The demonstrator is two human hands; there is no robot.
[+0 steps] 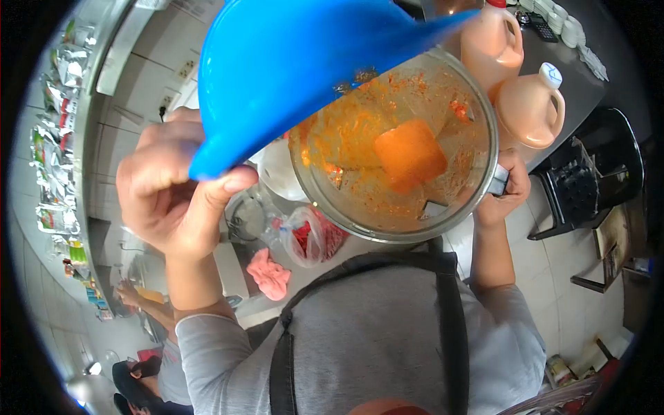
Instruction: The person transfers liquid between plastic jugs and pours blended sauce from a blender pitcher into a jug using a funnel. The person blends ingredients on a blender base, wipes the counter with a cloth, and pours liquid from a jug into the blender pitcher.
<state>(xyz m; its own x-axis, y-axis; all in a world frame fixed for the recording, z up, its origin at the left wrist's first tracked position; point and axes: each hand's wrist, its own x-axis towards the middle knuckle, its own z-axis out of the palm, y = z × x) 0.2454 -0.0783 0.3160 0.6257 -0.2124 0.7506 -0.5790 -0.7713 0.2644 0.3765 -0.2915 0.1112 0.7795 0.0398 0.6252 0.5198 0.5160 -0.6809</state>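
My left hand pinches the rim of a blue plastic bowl, thumb near the edge. The bowl is tilted above a round metal pot, and its far side is blurred. My right hand is closed around the pot's side handle. Orange-red residue and bits of food coat the inside of the pot. A squarish orange shape shows in there; I cannot tell what it is. The bowl hides part of the pot's far rim.
Two plastic jugs of orange liquid stand beyond the pot. Near my left arm are a clear bag with red contents and a pink cloth. A black chair is on the right. Another person is at lower left.
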